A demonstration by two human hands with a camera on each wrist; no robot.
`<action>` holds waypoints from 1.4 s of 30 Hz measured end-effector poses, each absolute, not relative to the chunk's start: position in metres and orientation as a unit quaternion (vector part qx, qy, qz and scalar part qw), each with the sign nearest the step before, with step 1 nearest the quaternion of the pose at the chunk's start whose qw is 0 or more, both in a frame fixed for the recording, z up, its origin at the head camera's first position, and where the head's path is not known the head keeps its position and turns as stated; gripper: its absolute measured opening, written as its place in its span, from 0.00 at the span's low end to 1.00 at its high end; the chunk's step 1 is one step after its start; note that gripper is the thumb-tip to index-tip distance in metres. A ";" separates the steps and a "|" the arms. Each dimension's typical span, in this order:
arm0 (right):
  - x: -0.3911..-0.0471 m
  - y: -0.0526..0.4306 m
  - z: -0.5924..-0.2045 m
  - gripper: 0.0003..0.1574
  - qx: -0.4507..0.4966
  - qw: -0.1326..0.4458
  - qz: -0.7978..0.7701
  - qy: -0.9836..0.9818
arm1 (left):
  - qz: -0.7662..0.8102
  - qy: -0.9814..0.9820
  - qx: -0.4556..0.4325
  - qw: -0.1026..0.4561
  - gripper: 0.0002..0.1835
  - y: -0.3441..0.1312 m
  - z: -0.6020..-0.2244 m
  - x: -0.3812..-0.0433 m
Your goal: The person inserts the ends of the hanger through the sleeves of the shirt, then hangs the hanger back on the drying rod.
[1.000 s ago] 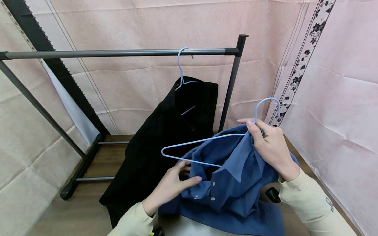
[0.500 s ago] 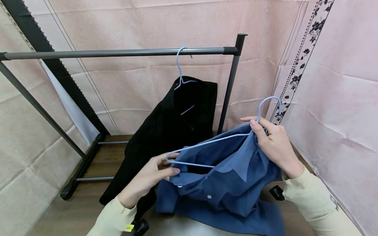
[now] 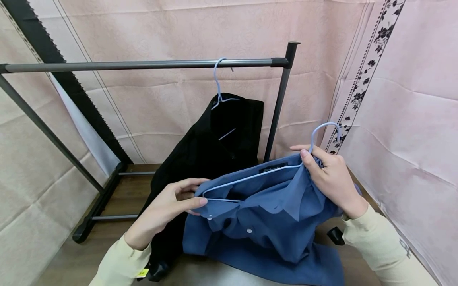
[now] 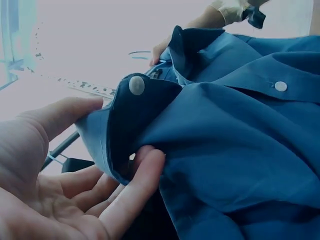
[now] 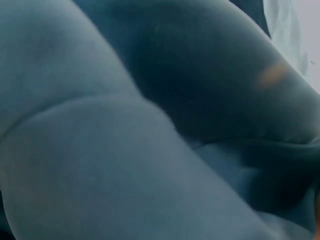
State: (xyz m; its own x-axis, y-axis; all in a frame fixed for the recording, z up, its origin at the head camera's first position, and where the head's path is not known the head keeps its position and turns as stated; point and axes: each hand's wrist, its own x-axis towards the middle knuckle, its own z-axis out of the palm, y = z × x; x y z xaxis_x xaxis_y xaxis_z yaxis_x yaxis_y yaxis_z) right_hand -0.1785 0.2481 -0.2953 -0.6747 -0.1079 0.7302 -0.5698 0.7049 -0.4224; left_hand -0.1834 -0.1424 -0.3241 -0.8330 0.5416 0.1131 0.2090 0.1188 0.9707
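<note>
A blue button shirt (image 3: 264,226) drapes before me, part of a light-blue hanger (image 3: 325,123) inside its neck opening. My right hand (image 3: 330,178) grips the hanger at the base of its hook together with the shirt collar; the hook points up and right. With thumb and fingers, my left hand (image 3: 162,210) holds the shirt's open edge around the hanger's left end. In the left wrist view, the left thumb and fingers hold the cloth edge near a white button (image 4: 136,85). Blue fabric (image 5: 100,165) fills most of the right wrist view, where the right hand's grip is hidden.
Behind the shirt, a black garment (image 3: 189,167) hangs on another light-blue hanger (image 3: 217,77) from the rack's grey bar (image 3: 143,64). The rack's right post (image 3: 279,111) rises close behind my right hand. Pink cloth (image 3: 161,35) covers the walls around it.
My left hand has moved left and drawn the shirt's edge out over the hanger's left end, which stuck out before. The right hand has shifted slightly, keeping its grip.
</note>
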 end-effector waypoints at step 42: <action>-0.182 0.240 -0.311 0.16 0.264 0.390 0.367 -0.802 | 0.322 0.845 0.309 -0.296 0.16 -0.093 -0.349 -0.179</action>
State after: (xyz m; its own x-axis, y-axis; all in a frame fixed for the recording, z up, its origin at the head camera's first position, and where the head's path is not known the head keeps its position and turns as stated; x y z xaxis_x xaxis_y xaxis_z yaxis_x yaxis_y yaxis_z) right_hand -0.1823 0.2397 -0.3109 -0.5568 -0.1379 0.8191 -0.7097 0.5915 -0.3828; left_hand -0.1787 -0.0926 -0.3488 -0.6343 0.3316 0.6983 0.7120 0.6025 0.3606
